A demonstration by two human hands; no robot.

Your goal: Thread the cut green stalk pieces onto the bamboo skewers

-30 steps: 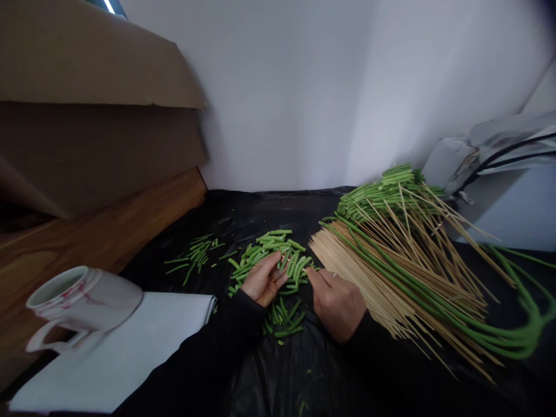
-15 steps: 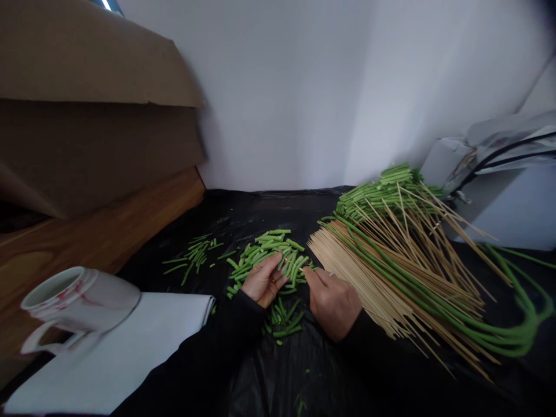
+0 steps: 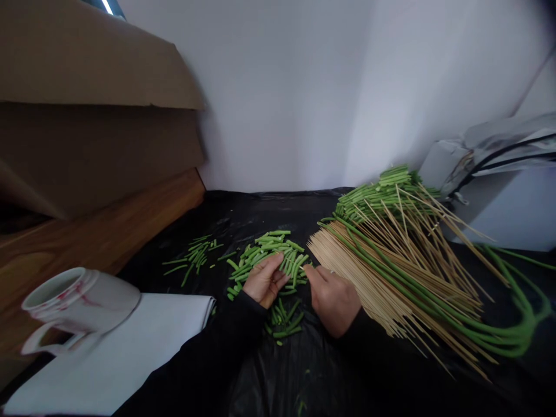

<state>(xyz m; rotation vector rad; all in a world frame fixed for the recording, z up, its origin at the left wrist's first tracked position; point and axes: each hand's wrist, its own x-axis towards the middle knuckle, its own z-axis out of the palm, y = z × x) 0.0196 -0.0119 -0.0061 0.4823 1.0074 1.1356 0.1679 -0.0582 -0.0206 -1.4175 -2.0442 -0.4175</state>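
Cut garlic scape pieces (image 3: 266, 248) lie in a loose heap before me. At the near edge of this heap, my left hand (image 3: 264, 280) is closed in a pinch, thumb and fingers on a green scape piece that they mostly cover. My right hand (image 3: 334, 300), just to the right, is closed around a thin bamboo skewer (image 3: 302, 267); only a short pale bit of it shows at the fingertips. Several scape pieces (image 3: 294, 266) sit side by side between the two hands. Whether the skewer passes through them is hard to see.
Many bamboo skewers (image 3: 356, 272) lie fanned at right, with long uncut scapes (image 3: 434, 310) across them. Behind is a stack of skewered green pieces (image 3: 369, 200). A mug (image 3: 93, 298) stands on white paper (image 3: 143, 341) at left, near a cardboard box (image 3: 99, 139).
My hands stay almost in place, the right one turned slightly. A pale skewer tip seen beside my left thumb earlier no longer shows.
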